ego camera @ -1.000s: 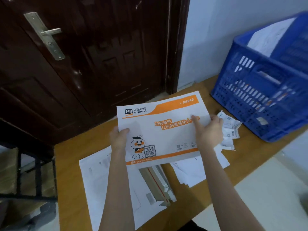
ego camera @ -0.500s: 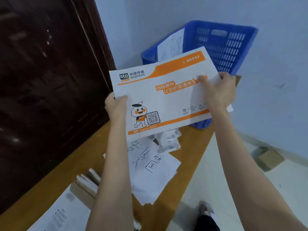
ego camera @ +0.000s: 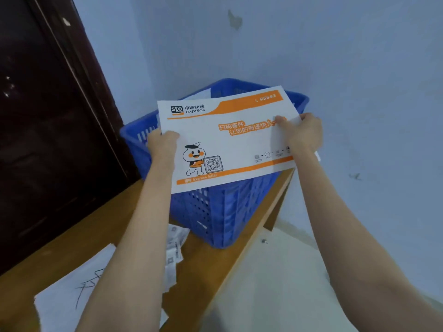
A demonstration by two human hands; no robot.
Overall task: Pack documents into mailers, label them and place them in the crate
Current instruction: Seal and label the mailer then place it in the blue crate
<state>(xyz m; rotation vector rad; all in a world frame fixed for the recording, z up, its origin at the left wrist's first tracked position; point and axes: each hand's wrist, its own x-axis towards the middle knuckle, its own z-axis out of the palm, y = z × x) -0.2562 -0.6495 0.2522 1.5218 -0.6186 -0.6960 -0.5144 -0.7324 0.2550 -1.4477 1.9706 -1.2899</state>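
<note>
Both hands held a white and orange STO express mailer (ego camera: pixel 227 137) flat above the blue plastic crate (ego camera: pixel 223 212). The left hand (ego camera: pixel 163 146) pinched its left edge, thumb on top; the right hand (ego camera: pixel 303 133) gripped its right edge, fingers curled over the print.

you hold a white and orange sto express mailer (ego camera: pixel 227 137) flat in the air with both hands, printed face up, right over the blue crate (ego camera: pixel 223 212). your left hand (ego camera: pixel 161 146) grips its left edge, thumb on top; your right hand (ego camera: pixel 303 134) grips the right edge, fingers (ego camera: pixel 281 121) pressed on the orange lettering. the crate sits at the far corner of the wooden table (ego camera: pixel 96 226), against the pale blue wall (ego camera: pixel 311 56). nearer you, a scribbled sheet (ego camera: pixel 69 293) and a strip of labels (ego camera: pixel 173 250) lie on the table. a dark door (ego camera: pixel 43 128) stands left.
</note>
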